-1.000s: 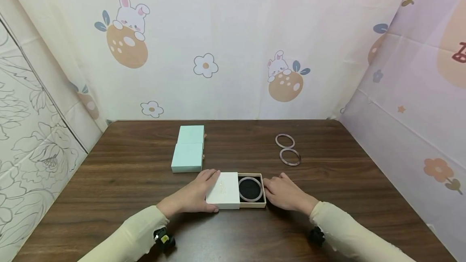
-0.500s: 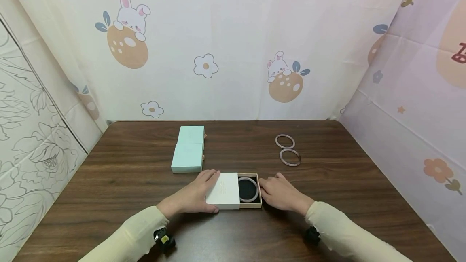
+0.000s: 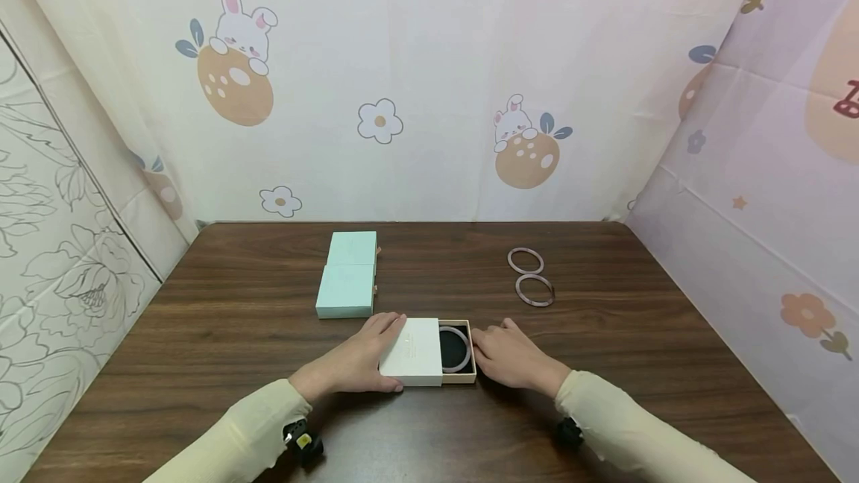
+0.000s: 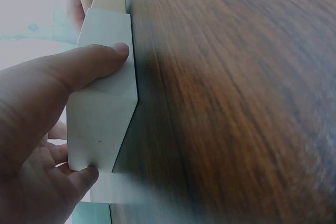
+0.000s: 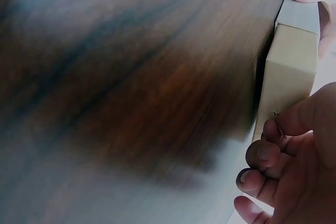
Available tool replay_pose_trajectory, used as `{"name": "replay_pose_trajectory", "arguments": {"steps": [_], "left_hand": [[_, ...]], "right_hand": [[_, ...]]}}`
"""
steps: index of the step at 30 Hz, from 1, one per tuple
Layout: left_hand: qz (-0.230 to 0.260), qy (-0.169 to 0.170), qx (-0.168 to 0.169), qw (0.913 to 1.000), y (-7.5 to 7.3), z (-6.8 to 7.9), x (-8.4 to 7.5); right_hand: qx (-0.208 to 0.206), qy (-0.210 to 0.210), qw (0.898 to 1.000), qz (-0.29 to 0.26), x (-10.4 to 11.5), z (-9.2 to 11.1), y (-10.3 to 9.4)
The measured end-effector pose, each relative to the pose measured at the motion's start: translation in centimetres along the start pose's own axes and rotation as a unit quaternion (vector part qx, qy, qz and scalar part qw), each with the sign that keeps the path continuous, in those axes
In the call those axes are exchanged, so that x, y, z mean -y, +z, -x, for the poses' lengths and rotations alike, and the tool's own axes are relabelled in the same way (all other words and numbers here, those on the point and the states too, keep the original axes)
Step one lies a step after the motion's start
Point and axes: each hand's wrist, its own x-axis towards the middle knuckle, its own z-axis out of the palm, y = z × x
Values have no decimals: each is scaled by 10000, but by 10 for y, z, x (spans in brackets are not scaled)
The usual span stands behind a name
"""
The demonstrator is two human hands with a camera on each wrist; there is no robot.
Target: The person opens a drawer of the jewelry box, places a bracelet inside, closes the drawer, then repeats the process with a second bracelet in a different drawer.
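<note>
A white sleeve box [image 3: 414,352] lies on the table with its cream-edged drawer [image 3: 459,378] partly out to the right. Inside the drawer, a pale bangle [image 3: 467,349] rests on black padding, its left part covered by the sleeve. My left hand [image 3: 359,360] grips the sleeve from the left, thumb along the near side in the left wrist view. My right hand [image 3: 513,355] touches the drawer's outer end, fingers curled. In the right wrist view its thumb and index finger pinch by a small fitting [image 5: 275,114] on the end face; the pull there is mostly hidden.
Two mint-green boxes [image 3: 345,289] sit behind the left hand, one behind the other, with small tabs on their right sides. Two more pale bangles [image 3: 535,290] lie at the back right, touching. A patterned cloth [image 3: 429,162] hangs behind the table [image 3: 221,304].
The drawer has slid left, further into the white sleeve, and less of the bangle shows. My right hand has moved left with it. The left hand has stayed in place.
</note>
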Motion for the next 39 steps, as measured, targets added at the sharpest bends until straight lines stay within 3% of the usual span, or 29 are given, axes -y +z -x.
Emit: {"name": "replay_pose_trajectory", "arguments": {"steps": [39], "left_hand": [[-44, 70, -65, 9999, 1, 0, 1]], "right_hand": [[-33, -9, 10000, 24, 17, -14, 3]]}}
